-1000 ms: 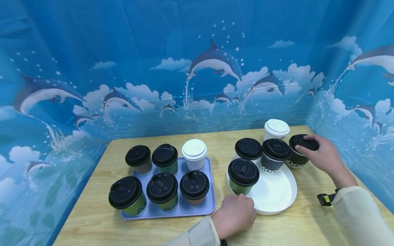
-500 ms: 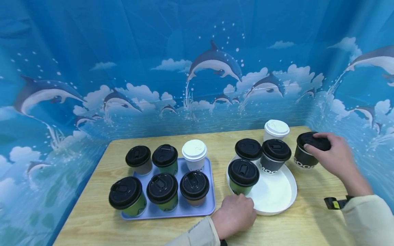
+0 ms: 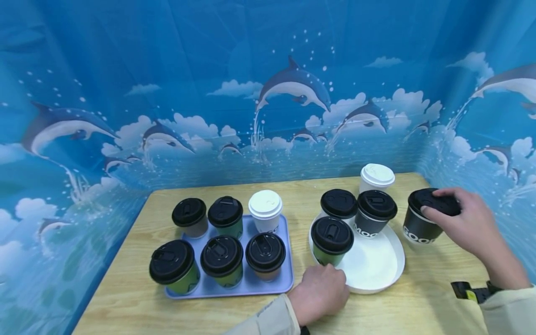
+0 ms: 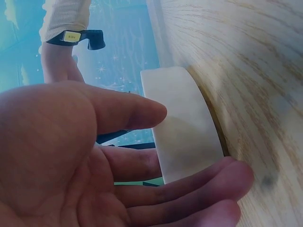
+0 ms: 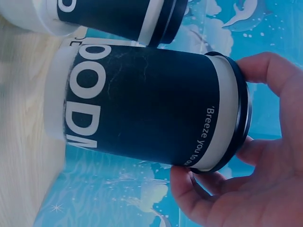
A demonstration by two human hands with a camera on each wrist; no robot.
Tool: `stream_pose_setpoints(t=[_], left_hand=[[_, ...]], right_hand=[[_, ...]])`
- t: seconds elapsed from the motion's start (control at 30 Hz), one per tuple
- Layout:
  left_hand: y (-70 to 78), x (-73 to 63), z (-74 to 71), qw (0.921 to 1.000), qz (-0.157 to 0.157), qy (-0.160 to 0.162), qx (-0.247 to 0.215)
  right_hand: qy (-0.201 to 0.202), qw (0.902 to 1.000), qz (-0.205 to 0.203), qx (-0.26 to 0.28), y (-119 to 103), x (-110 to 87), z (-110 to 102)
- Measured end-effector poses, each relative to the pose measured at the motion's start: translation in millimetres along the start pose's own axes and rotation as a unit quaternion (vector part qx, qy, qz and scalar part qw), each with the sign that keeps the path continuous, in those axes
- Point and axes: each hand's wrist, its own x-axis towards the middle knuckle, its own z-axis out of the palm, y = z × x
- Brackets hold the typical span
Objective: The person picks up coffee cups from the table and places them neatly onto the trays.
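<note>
My right hand (image 3: 473,223) grips a black paper coffee cup (image 5: 142,104) by its black lid (image 3: 433,201); the cup is upright, to the right of a round white tray (image 3: 377,274). In the right wrist view, thumb and fingers curl around the lid's rim. My left hand (image 3: 320,295) is at the tray's near left rim. The left wrist view shows its thumb (image 4: 147,112) on the outer wall and a finger passing behind the rim. On the tray stand a green cup (image 3: 328,256), another black cup (image 3: 370,223) and a black-lidded cup (image 3: 338,203).
A white cup (image 3: 377,177) stands at the back, behind the round tray. To the left, a lilac rectangular tray (image 3: 286,274) carries several lidded cups, among them a white one (image 3: 265,209). A blue dolphin curtain (image 3: 201,56) borders the wooden table (image 3: 121,274).
My right hand has carried the black cup to the right and nearer, away from the cups beside it. The left hand stays at the round tray's rim.
</note>
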Motion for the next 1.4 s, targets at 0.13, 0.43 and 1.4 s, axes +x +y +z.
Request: stream_pose_setpoints(t=[0.13, 0.43, 1.4], left_hand=[[0.5, 0.0, 0.4, 0.9999, -0.006, -0.002, -0.009], [1.3, 0.4, -0.6, 0.9999, -0.007, -0.006, -0.01], [0.4, -1.0, -0.7, 0.9999, -0.009, -0.005, -0.011]], right_hand=[[0.003, 1.0, 0.003, -0.003, -3, -8.5, 1], [0.011, 0.9999, 0.006, -0.002, -10, -27.4, 2], [0.01, 0.995, -0.068, 0.073, -29, -54.8, 39]])
